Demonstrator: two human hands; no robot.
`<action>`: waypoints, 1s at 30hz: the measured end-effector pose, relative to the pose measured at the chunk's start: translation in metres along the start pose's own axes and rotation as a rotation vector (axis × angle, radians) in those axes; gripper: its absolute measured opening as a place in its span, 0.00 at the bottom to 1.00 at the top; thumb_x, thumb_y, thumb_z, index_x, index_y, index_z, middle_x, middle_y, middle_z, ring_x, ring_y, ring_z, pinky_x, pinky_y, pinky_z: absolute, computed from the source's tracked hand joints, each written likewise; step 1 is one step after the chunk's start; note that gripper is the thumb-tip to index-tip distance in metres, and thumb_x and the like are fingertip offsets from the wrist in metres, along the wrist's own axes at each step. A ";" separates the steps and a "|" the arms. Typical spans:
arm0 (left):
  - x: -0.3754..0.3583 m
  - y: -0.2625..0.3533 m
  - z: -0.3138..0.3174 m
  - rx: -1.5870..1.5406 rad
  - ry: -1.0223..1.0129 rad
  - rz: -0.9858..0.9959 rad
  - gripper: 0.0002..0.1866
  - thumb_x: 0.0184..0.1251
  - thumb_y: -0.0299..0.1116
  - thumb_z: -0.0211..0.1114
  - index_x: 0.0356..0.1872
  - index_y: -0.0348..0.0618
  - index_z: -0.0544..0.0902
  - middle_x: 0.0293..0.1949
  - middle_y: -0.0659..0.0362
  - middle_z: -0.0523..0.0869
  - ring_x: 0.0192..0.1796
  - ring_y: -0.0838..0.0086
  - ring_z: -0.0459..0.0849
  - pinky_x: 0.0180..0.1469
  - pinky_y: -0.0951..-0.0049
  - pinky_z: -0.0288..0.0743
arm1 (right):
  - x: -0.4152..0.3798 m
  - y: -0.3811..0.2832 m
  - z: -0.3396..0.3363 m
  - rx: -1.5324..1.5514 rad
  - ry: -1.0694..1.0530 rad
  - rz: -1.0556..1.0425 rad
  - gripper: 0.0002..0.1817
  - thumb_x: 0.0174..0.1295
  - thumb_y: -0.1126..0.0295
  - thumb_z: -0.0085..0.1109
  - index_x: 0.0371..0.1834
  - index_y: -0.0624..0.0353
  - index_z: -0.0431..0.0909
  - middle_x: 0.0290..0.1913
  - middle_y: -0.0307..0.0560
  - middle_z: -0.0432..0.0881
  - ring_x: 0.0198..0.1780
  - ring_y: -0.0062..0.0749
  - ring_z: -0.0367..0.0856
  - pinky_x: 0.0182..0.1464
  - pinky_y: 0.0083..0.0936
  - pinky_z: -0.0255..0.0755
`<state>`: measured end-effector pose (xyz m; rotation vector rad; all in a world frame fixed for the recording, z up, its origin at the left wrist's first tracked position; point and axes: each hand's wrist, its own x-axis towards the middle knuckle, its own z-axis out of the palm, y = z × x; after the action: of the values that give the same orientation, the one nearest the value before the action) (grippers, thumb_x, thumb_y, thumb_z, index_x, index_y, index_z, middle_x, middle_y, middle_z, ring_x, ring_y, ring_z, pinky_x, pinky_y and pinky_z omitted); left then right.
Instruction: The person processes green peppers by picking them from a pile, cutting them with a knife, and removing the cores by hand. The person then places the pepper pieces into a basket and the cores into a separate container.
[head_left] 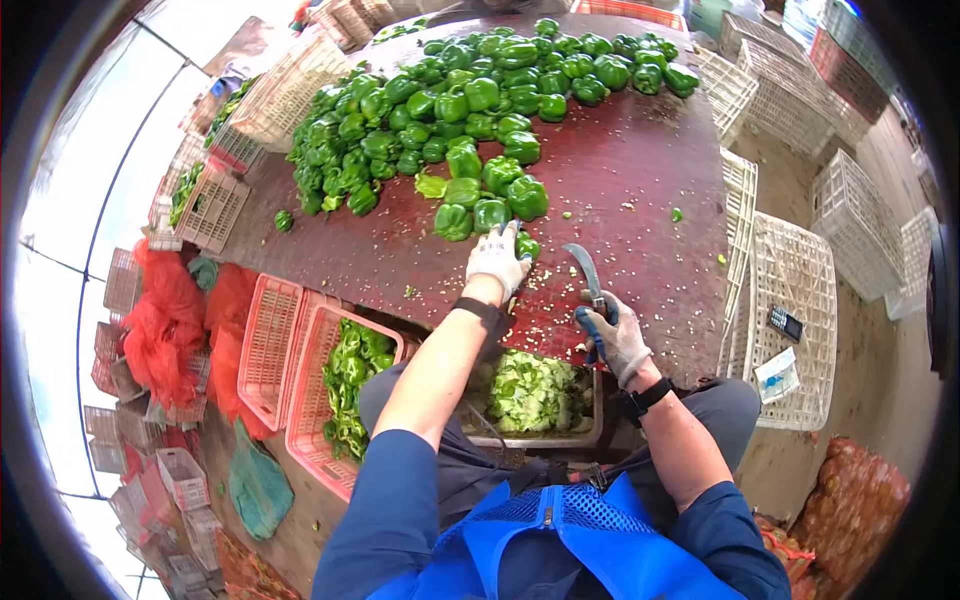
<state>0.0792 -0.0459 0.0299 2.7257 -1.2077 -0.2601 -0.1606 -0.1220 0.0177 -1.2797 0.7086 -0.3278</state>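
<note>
My left hand [497,262], in a white glove with dark fingertips, is at the near end of the pepper heap. Its fingers and thumb close around a small green bell pepper [528,246], which is partly hidden. Just beyond the fingertips, another green bell pepper [491,215] touches its neighbours. To the right, my gloved right hand [612,335] grips a knife by its handle. The hooked blade of the knife [583,265] points up and away over the table.
A heap of green bell peppers [450,105] covers the far side of the red table [630,190]. Below its near edge, a crate of pale green scraps [540,395] sits between my legs. A pink crate [320,420] holds peppers at left; a phone [785,323] lies on an upturned crate [800,370].
</note>
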 end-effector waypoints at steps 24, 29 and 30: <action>-0.082 0.012 0.075 -1.058 0.147 -0.058 0.25 0.51 0.30 0.82 0.50 0.35 0.82 0.42 0.54 0.89 0.43 0.72 0.87 0.49 0.70 0.81 | 0.016 0.065 0.013 -0.629 -0.051 -0.149 0.20 0.72 0.59 0.53 0.60 0.59 0.73 0.44 0.62 0.85 0.49 0.60 0.83 0.50 0.48 0.75; -0.076 0.010 0.078 -1.247 0.146 -0.214 0.19 0.55 0.25 0.79 0.48 0.34 0.83 0.40 0.58 0.89 0.40 0.77 0.84 0.46 0.73 0.80 | 0.008 0.048 0.015 -0.628 -0.257 0.000 0.23 0.72 0.59 0.52 0.64 0.61 0.71 0.47 0.65 0.85 0.51 0.61 0.83 0.54 0.48 0.76; -0.072 0.007 0.082 -1.326 0.138 -0.277 0.18 0.56 0.25 0.79 0.47 0.33 0.84 0.39 0.58 0.89 0.39 0.76 0.84 0.46 0.74 0.80 | 0.004 0.052 0.017 -0.586 -0.224 0.021 0.24 0.71 0.59 0.53 0.65 0.62 0.71 0.46 0.65 0.85 0.51 0.62 0.83 0.53 0.48 0.76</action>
<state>0.0089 -0.0027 -0.0418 1.6433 -0.3178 -0.6083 -0.1544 -0.0970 -0.0311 -1.8281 0.6457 0.0538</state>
